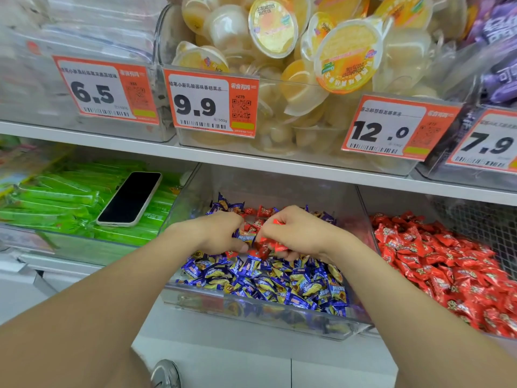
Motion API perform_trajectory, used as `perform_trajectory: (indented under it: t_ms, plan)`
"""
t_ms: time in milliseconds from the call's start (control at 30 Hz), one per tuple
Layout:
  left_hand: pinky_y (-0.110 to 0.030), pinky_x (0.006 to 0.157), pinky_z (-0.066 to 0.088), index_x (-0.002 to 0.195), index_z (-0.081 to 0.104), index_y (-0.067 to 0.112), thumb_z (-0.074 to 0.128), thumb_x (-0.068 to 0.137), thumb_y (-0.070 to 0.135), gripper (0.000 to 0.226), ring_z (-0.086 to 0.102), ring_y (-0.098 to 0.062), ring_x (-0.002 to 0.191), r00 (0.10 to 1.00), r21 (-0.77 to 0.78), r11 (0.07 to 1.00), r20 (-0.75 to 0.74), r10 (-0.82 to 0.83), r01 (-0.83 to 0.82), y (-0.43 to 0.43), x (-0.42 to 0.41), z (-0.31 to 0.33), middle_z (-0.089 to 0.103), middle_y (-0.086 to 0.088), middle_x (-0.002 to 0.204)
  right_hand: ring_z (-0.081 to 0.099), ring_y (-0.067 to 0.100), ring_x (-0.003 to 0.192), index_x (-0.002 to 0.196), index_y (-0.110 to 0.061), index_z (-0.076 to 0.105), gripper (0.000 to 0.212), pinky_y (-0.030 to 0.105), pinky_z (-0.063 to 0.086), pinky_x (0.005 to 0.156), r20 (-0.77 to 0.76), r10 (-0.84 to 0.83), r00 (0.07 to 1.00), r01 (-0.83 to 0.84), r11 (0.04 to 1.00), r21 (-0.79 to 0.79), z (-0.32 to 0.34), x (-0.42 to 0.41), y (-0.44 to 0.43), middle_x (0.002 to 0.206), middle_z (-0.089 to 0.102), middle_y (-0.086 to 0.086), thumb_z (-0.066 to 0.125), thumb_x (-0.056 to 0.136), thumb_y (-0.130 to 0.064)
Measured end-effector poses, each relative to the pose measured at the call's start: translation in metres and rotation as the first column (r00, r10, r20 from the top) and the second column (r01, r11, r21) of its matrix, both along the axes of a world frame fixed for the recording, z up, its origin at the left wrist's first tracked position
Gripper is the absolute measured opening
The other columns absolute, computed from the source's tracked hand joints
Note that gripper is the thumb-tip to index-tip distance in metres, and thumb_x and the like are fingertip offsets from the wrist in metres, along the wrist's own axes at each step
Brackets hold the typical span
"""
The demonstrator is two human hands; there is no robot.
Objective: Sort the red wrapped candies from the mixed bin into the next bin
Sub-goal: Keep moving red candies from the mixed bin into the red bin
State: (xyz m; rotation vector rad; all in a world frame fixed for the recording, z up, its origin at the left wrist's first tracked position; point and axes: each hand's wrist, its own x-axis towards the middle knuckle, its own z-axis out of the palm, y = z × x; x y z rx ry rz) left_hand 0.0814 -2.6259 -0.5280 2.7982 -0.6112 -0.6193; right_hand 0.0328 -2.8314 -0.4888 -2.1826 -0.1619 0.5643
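Mid-sort, I'd say. Right hand (296, 233) grips several reds (277, 245) over the mixed bin (251, 312); left hand (218, 233) pinches, I think, a blue candy (246, 237). More reds at the back; next bin (397, 203) already well filled.

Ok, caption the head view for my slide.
Right hand grips red candies in the mixed bin, left hand close beside; the next bin lies right.

This is a shop, a snack aisle selling sweets loose by weight. Orange price tags (212, 103) with barcodes, QR codes and a per-500g price clip to clear bins (265, 317) ranged along white shelves (251, 161). The bins hold heaps of jelly cups (347, 54), green packs (56, 197), blue candies (279, 281) and red candies (447, 261).
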Motion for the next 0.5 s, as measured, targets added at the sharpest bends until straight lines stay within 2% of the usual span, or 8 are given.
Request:
perform_trajectory:
  t_ms: [67, 133, 200, 233, 300, 333, 400, 500]
  plan:
    - [-0.029, 0.069, 0.04, 0.116, 0.049, 0.023, 0.067, 0.098, 0.051, 0.038, 0.051, -0.01, 0.083, 0.999, -0.103, 0.994, 0.007, 0.042, -0.041, 0.003, 0.002, 0.005, 0.052, 0.006, 0.1, 0.056, 0.016, 0.052, 0.085, -0.01, 0.07, 0.031, 0.028, 0.05, 0.052, 0.039, -0.037, 0.999, 0.039, 0.998, -0.058, -0.002, 0.005, -0.001, 0.06, 0.06, 0.006, 0.058, 0.103, -0.032]
    - [-0.024, 0.063, 0.037, 0.113, 0.049, 0.027, 0.067, 0.099, 0.049, 0.031, 0.05, -0.004, 0.076, 0.997, -0.192, 0.979, 0.016, 0.076, -0.072, 0.004, 0.001, 0.011, 0.053, 0.008, 0.095, 0.059, 0.018, 0.05, 0.078, -0.011, 0.068, 0.042, 0.03, 0.054, 0.055, 0.095, -0.053, 0.994, 0.065, 0.989, -0.131, -0.004, 0.011, -0.001, 0.059, 0.067, 0.01, 0.059, 0.105, -0.042]
    - [-0.024, 0.073, 0.044, 0.13, 0.054, 0.024, 0.063, 0.102, 0.045, 0.036, 0.059, -0.006, 0.091, 0.998, -0.229, 0.972, 0.01, 0.06, -0.056, 0.005, -0.003, 0.016, 0.06, 0.002, 0.113, 0.062, 0.016, 0.051, 0.08, -0.01, 0.073, 0.046, 0.031, 0.055, 0.061, 0.196, -0.028, 0.98, 0.077, 0.965, -0.25, -0.009, 0.018, -0.003, 0.058, 0.07, 0.007, 0.06, 0.104, -0.046]
    - [-0.026, 0.085, 0.047, 0.141, 0.053, 0.021, 0.061, 0.103, 0.044, 0.044, 0.063, -0.014, 0.108, 0.999, -0.219, 0.975, 0.008, 0.048, -0.045, 0.005, -0.005, 0.017, 0.062, -0.004, 0.131, 0.062, 0.014, 0.054, 0.079, -0.012, 0.074, 0.043, 0.03, 0.054, 0.062, 0.266, 0.024, 0.964, 0.068, 0.941, -0.33, -0.012, 0.021, -0.004, 0.058, 0.068, 0.002, 0.061, 0.104, -0.044]
    - [-0.033, 0.097, 0.045, 0.141, 0.057, 0.013, 0.057, 0.105, 0.043, 0.047, 0.059, -0.028, 0.127, 0.999, -0.177, 0.983, 0.014, 0.048, -0.045, 0.005, -0.009, 0.019, 0.062, -0.011, 0.138, 0.067, 0.015, 0.074, 0.083, -0.021, 0.077, 0.029, 0.033, 0.055, 0.073, 0.357, 0.155, 0.921, 0.035, 0.881, -0.472, -0.018, 0.024, -0.003, 0.076, 0.071, -0.004, 0.065, 0.103, -0.038]
    - [-0.035, 0.087, 0.045, 0.126, 0.063, 0.009, 0.057, 0.105, 0.045, 0.042, 0.064, -0.032, 0.116, 0.998, -0.162, 0.985, 0.021, 0.056, -0.052, 0.005, -0.009, 0.018, 0.067, -0.014, 0.122, 0.068, 0.018, 0.089, 0.096, -0.026, 0.079, 0.017, 0.038, 0.058, 0.083, 0.354, 0.218, 0.91, 0.006, 0.845, -0.535, -0.02, 0.025, -0.002, 0.093, 0.074, -0.004, 0.067, 0.101, -0.037]
    - [-0.035, 0.065, 0.038, 0.09, 0.057, 0.006, 0.058, 0.102, 0.051, 0.047, 0.059, -0.03, 0.077, 0.995, -0.114, 0.99, 0.045, 0.086, -0.08, 0.005, -0.009, 0.015, 0.058, -0.012, 0.083, 0.066, 0.025, 0.109, 0.122, -0.033, 0.076, 0.026, 0.043, 0.057, 0.09, 0.294, 0.337, 0.894, -0.063, 0.747, -0.662, -0.023, 0.024, 0.003, 0.118, 0.072, -0.002, 0.073, 0.097, -0.041]
    - [-0.034, 0.057, 0.034, 0.078, 0.047, 0.012, 0.065, 0.096, 0.059, 0.053, 0.044, -0.022, 0.062, 0.993, -0.015, 0.996, 0.07, 0.094, -0.093, 0.001, -0.013, 0.018, 0.048, -0.005, 0.072, 0.067, 0.031, 0.108, 0.127, -0.03, 0.072, 0.039, 0.043, 0.057, 0.083, 0.27, 0.45, 0.851, -0.076, 0.615, -0.785, -0.028, 0.028, 0.013, 0.117, 0.071, 0.003, 0.079, 0.091, -0.044]
